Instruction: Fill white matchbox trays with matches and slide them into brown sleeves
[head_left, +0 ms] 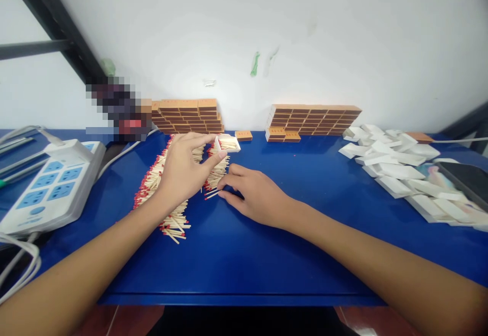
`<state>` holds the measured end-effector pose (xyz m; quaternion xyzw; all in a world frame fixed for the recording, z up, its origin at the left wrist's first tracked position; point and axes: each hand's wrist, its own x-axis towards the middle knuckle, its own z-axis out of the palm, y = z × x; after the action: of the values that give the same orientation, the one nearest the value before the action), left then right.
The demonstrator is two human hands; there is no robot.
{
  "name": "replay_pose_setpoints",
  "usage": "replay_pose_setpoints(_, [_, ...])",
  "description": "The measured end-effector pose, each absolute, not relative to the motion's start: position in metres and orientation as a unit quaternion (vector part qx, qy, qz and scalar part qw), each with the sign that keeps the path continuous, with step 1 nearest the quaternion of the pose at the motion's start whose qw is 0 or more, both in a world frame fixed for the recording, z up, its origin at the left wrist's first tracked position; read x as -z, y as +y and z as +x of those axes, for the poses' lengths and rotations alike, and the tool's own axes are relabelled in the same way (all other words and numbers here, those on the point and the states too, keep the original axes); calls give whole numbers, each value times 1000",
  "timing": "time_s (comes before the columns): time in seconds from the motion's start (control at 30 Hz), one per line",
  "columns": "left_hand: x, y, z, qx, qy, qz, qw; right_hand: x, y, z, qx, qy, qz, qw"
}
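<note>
A white tray [227, 144], part-filled with matches, is gripped by the left hand [183, 171] above the match pile [148, 186] on the blue worktop [267, 254]. The pile's edge is touched by the right hand [255, 193]; whether matches are grasped cannot be told

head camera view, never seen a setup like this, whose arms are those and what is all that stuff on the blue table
There is no machine here. The camera sits on a person's head and looks down, so the two arms coming in from the bottom are that person's own. The left hand pinches a small white tray with some matches in it. The right hand rests on the blue table, fingertips at the edge of a long pile of red-tipped matches. Stacks of orange-brown boxes stand along the wall. A heap of white trays lies to the right, a power strip to the left.
</note>
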<state>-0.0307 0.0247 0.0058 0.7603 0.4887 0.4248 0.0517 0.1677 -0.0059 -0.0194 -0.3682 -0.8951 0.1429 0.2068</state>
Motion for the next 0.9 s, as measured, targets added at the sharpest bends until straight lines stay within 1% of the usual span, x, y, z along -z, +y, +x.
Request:
replay_pose_setpoints(0.13, [-6, 24, -30, -425, 488, 760, 56, 20, -6, 166, -161, -893, -364, 213])
replay_pose_setpoints(0.23, [-7, 24, -30, -424, 489, 760, 56, 21, -4, 164, -172, -895, -359, 200])
replay_pose_setpoints(0.33, [-6, 24, -30, -424, 490, 760, 56, 19, -3, 164, -153, -909, -346, 174])
replay_pose_setpoints(0.4, [-6, 25, -31, -424, 488, 761, 56, 16, -2, 168, -138, -913, -343, 175])
replay_pose_setpoints(0.47, [-5, 25, -32, -419, 489, 763, 57, 11, 1, 175, -126, -903, -357, 204])
replay_pose_setpoints(0.6, [-4, 25, -33, -414, 490, 764, 64, 1, 13, 192, -72, -841, -424, 327])
replay_pose_setpoints(0.67, [-2, 25, -33, -414, 486, 767, 66, -1, 20, 199, -49, -813, -451, 364])
replay_pose_setpoints(0.8, [-1, 24, -32, -413, 472, 775, 74, 0, 25, 202, -41, -805, -469, 360])
replay_pose_setpoints(0.9, [-1, 23, -30, -409, 463, 782, 81, 3, 23, 201, -41, -824, -446, 347])
